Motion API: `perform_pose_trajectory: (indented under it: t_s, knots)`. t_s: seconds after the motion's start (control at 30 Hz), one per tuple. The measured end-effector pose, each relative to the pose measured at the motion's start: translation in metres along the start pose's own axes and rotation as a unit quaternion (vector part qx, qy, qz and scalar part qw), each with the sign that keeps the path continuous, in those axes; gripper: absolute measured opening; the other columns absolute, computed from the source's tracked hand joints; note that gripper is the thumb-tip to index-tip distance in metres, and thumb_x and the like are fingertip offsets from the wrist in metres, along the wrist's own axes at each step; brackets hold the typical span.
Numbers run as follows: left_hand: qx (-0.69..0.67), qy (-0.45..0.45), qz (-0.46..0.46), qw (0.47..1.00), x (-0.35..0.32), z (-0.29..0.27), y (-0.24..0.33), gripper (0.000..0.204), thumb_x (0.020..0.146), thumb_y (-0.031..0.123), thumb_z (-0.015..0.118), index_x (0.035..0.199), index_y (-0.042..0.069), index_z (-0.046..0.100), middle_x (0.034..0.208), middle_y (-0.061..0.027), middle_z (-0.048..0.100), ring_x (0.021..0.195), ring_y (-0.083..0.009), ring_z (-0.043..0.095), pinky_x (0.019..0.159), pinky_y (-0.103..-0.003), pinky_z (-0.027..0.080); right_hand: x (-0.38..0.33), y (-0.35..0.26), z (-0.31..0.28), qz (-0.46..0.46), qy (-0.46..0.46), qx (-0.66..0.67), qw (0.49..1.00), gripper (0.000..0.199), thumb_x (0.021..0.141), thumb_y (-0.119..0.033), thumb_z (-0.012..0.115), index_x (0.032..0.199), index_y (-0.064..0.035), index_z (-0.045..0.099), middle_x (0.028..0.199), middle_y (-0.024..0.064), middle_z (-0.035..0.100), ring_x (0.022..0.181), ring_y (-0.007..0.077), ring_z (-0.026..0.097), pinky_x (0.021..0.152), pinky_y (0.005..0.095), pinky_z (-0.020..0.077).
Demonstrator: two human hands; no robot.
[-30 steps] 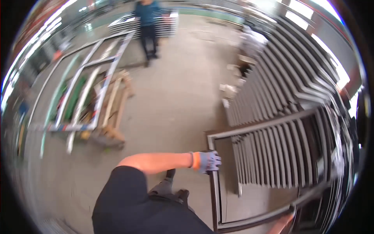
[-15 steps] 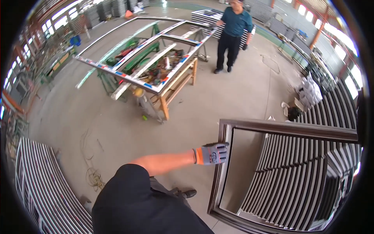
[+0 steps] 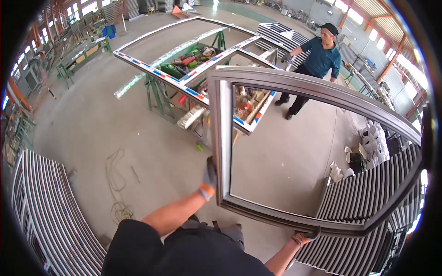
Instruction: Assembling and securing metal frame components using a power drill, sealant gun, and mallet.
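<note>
A dark brown rectangular window frame (image 3: 223,152) is held up in front of me, with the floor and stacks visible through its opening. My left hand (image 3: 210,177), in a grey and orange glove, is closed on its left upright; the fingertips are partly hidden behind it. Under the bottom rail, my gloved right hand (image 3: 307,236) grips the frame near its right part. Beyond it, a large white-edged frame (image 3: 152,71) with red and blue tape lies flat across green stands and a wooden bench. A co-worker (image 3: 317,57) stands at that frame's far right corner, one gloved hand beside it.
Stacked profiles or frames (image 3: 368,193) rise at my right, and another stack (image 3: 55,207) stands at my left. Cord (image 3: 120,212) lies loose on the floor. A green tray (image 3: 189,60) of tools sits under the big frame. White bags (image 3: 374,142) stand at the right.
The brown frame has been raised and shifted left, off the right-hand stack. My right hand has come into view under its bottom rail. The co-worker's head is now visible.
</note>
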State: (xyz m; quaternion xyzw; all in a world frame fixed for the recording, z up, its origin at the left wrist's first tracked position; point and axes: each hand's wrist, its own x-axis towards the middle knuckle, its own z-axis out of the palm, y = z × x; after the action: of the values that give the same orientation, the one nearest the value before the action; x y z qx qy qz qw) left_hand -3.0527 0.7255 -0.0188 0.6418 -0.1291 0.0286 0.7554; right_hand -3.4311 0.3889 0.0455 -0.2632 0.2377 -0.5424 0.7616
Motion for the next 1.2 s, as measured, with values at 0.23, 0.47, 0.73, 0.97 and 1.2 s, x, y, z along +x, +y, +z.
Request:
perform_pose_trajectory:
  t_s: [0.23, 0.47, 0.73, 0.97, 1.2]
  knots:
    - [0.072, 0.103, -0.237, 0.963, 0.025, -0.137, 0.024, 0.069, 0.075, -0.004, 0.073, 0.137, 0.0, 0.043, 0.115, -0.0091, 0.059, 0.089, -0.015, 0.061, 0.073, -0.026, 0.053, -0.038, 0.148, 0.17, 0.142, 0.129, 0.006, 0.981, 0.035, 0.077, -0.032, 0.067, 0.102, -0.0093, 0.062, 0.097, 0.0098, 0.066, 0.092, 0.0302, 0.062, 0.086, 0.0466, 0.0505]
    - [0.013, 0.111, -0.168, 0.979, 0.236, -0.272, 0.041, 0.066, 0.066, -0.012, 0.065, 0.13, -0.002, 0.053, 0.099, -0.0047, 0.062, 0.075, -0.0137, 0.06, 0.064, -0.026, 0.052, -0.023, 0.383, 0.248, 0.281, 0.118, -0.014, 0.952, 0.025, 0.069, -0.02, 0.063, 0.088, -0.0048, 0.058, 0.086, 0.0137, 0.065, 0.083, 0.0332, 0.063, 0.084, 0.0455, 0.0518]
    - [0.046, 0.076, -0.194, 0.977, 0.42, -0.36, 0.063, 0.062, 0.07, -0.012, 0.064, 0.13, -0.001, 0.052, 0.105, -0.0072, 0.063, 0.084, -0.0177, 0.063, 0.07, -0.028, 0.054, -0.072, 0.5, 0.361, 0.383, 0.142, -0.007, 0.913, 0.031, 0.069, -0.014, 0.06, 0.096, -0.0007, 0.056, 0.094, 0.0192, 0.065, 0.093, 0.0373, 0.062, 0.092, 0.0477, 0.0493]
    - [0.076, 0.064, -0.258, 0.961, 0.543, -0.376, 0.038, 0.061, 0.068, -0.008, 0.07, 0.125, -0.001, 0.051, 0.103, -0.0114, 0.063, 0.078, -0.0223, 0.063, 0.066, -0.035, 0.054, -0.093, 0.567, 0.415, 0.317, 0.175, 0.025, 0.932, 0.031, 0.074, -0.017, 0.062, 0.099, -0.0011, 0.057, 0.095, 0.0161, 0.065, 0.094, 0.0351, 0.062, 0.093, 0.0444, 0.0489]
    - [0.054, -0.062, -0.327, 0.942, 0.662, -0.375, 0.008, 0.049, 0.069, -0.008, 0.069, 0.115, -0.001, 0.054, 0.093, -0.0095, 0.063, 0.077, -0.0212, 0.063, 0.064, -0.032, 0.053, -0.12, 0.606, 0.456, 0.212, 0.209, 0.057, 0.953, 0.029, 0.074, -0.014, 0.063, 0.1, -0.0026, 0.058, 0.095, 0.0137, 0.065, 0.095, 0.0338, 0.062, 0.094, 0.044, 0.0494]
